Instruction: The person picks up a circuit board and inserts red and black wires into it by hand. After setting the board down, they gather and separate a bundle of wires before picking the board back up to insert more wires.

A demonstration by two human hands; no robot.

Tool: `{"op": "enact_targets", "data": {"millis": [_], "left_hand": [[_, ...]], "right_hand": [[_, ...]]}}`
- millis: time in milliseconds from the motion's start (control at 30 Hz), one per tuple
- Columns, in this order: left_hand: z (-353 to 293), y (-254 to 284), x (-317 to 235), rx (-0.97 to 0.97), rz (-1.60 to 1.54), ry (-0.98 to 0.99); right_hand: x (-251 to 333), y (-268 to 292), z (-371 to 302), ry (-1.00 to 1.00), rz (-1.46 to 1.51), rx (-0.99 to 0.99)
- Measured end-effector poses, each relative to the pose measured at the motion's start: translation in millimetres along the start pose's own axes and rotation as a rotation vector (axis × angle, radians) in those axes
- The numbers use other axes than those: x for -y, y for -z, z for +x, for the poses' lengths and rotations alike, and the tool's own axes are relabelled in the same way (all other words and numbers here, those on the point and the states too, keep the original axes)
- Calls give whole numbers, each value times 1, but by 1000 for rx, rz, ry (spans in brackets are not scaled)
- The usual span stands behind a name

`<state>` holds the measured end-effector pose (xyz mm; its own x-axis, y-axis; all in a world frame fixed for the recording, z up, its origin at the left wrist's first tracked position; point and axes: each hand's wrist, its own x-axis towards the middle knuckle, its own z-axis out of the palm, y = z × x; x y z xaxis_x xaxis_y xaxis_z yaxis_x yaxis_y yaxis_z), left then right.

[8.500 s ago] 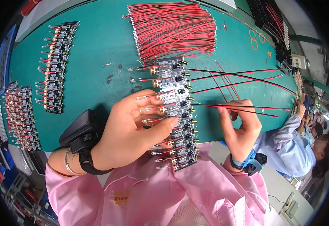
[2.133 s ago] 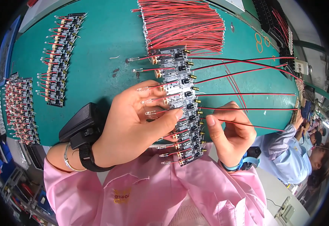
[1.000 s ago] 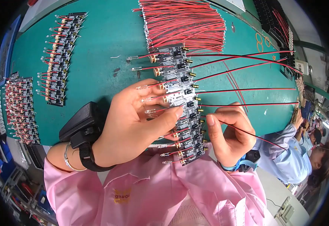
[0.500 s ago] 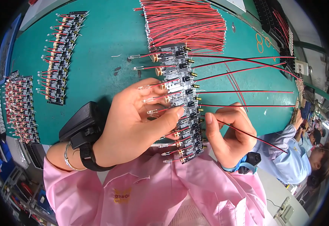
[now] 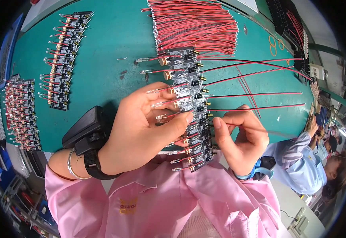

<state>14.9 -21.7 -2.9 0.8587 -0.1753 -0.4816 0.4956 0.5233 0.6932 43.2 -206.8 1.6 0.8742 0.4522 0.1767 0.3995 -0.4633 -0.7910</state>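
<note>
A long black circuit board panel [image 5: 189,87] is held up over the bench by my left hand [image 5: 145,123], thumb on its face and fingers behind its left edge. Small clear LEDs on red leads stick out along that left edge. Several red-and-black wires [image 5: 256,95] run out from the upper right edge. My right hand [image 5: 240,139] pinches another red-and-black wire [image 5: 236,126] close to the panel's right edge, beside the middle boards. The wire's far length is blurred. Whether its tip touches the board, I cannot tell.
A thick bundle of red-and-black wires [image 5: 194,27] lies at the back of the green bench mat [image 5: 109,39]. Another board panel [image 5: 62,59] lies left, with stacked panels [image 5: 21,113] farther left. Rubber bands [image 5: 273,45] lie at right. A person in light blue [image 5: 305,166] sits to the right.
My right hand has shifted slightly left and up with the pinched wire, whose free length has swung upward. The attached wires have moved a little; my left hand and the panel barely differ.
</note>
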Motion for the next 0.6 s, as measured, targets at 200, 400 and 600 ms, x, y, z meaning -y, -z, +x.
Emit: {"op": "enact_targets", "data": {"millis": [200,400,600], "left_hand": [[0,1,0,-12,6,28],[1,-2,2,-87,-30,2],[3,-2,2,-91,-18,17]], "right_hand": [[-11,18,-5,-386,445,-122],[-51,40,-3,-297,45,-289],[-62,34,3,-187,-461,-253]]}}
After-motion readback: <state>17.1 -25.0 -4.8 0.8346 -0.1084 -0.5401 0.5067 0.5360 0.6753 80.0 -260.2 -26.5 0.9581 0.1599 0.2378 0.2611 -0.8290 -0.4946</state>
